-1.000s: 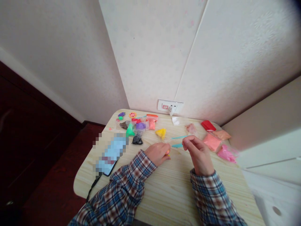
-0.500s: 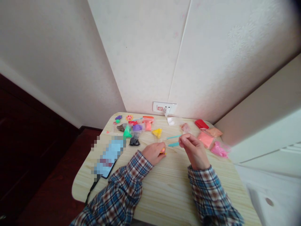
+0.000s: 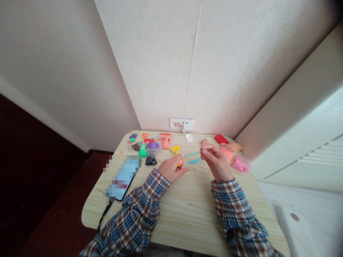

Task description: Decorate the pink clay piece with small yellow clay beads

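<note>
My left hand (image 3: 170,169) is curled around a small orange-and-yellow piece of modelling clay (image 3: 179,163), its thumb stretched out to the side. To the right, my right hand (image 3: 216,162) is raised with thumb and forefinger pinched together; anything between those fingertips is too small to make out. Between the hands lie a thin light-blue modelling tool (image 3: 192,154) and a wider light-blue clay knife (image 3: 194,161). Just beyond my left hand sits yellow clay (image 3: 175,149). A pink clay bag (image 3: 240,164) and a salmon clay bag (image 3: 226,153) rest beside my right hand.
Bags of purple (image 3: 154,145), green (image 3: 143,151) and black clay (image 3: 151,160) are grouped at left. A phone (image 3: 125,176) with a black strap lies on the wooden table (image 3: 187,214). Finished clay shapes, including a round slice (image 3: 145,135), sit far left. A wall socket (image 3: 181,124) is behind.
The view has shifted slightly. My left thumb has moved away from the fingers, and more of the orange-and-yellow clay shows. My right hand keeps its pinch.
</note>
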Demonstrator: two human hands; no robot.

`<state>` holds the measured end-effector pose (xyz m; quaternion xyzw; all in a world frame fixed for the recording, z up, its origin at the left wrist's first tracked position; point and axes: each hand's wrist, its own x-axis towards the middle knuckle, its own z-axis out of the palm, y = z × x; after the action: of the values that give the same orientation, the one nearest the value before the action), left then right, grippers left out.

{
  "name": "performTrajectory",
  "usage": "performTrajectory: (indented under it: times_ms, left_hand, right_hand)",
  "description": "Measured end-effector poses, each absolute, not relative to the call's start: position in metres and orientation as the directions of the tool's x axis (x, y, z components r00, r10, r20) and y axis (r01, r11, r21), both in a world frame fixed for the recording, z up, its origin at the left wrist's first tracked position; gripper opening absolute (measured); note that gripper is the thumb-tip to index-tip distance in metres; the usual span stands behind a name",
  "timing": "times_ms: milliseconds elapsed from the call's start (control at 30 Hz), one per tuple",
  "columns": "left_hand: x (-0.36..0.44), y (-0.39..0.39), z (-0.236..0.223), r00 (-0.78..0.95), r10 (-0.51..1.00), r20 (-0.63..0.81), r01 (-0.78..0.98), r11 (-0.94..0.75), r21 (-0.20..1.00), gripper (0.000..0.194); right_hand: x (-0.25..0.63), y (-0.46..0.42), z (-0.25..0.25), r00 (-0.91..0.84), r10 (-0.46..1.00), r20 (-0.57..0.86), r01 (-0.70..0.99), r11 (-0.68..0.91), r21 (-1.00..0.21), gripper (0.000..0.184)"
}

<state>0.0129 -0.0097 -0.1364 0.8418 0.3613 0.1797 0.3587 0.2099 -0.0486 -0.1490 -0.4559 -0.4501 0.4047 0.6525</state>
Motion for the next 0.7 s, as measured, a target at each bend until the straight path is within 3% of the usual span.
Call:
performTrajectory:
  times_ms: [167, 300, 433, 567, 700]
  left_hand:
    - [0.007, -0.011, -0.101, 0.716, 0.678, 0.167, 0.184, -0.414, 0.892, 0.031]
    - [0.005, -0.01, -0.06, 0.734, 0.626, 0.263, 0.018, -0.405, 0.914, 0.043]
    - [0.009, -0.013, -0.01, 0.686, 0.576, 0.445, -0.116, -0.518, 0.848, 0.031]
    - [0.015, -0.022, 0.025, 0.681, 0.53, 0.506, -0.149, -0.576, 0.804, 0.014]
    - [0.018, -0.027, 0.025, 0.651, 0.593, 0.473, -0.283, -0.389, 0.877, 0.01]
  right_hand:
    - [0.22, -0.056, -0.101, 0.381, 0.871, 0.31, -0.129, 0.382, -0.915, 0.031]
    - [0.215, -0.06, -0.05, 0.398, 0.835, 0.381, -0.103, 0.453, -0.885, 0.027]
    - [0.191, -0.069, 0.002, 0.374, 0.741, 0.558, -0.051, 0.618, -0.785, 0.007]
    - [0.168, -0.083, 0.025, 0.39, 0.65, 0.653, -0.005, 0.71, -0.704, 0.018]
    - [0.165, -0.089, 0.02, 0.444, 0.621, 0.646, 0.062, 0.698, -0.714, 0.022]
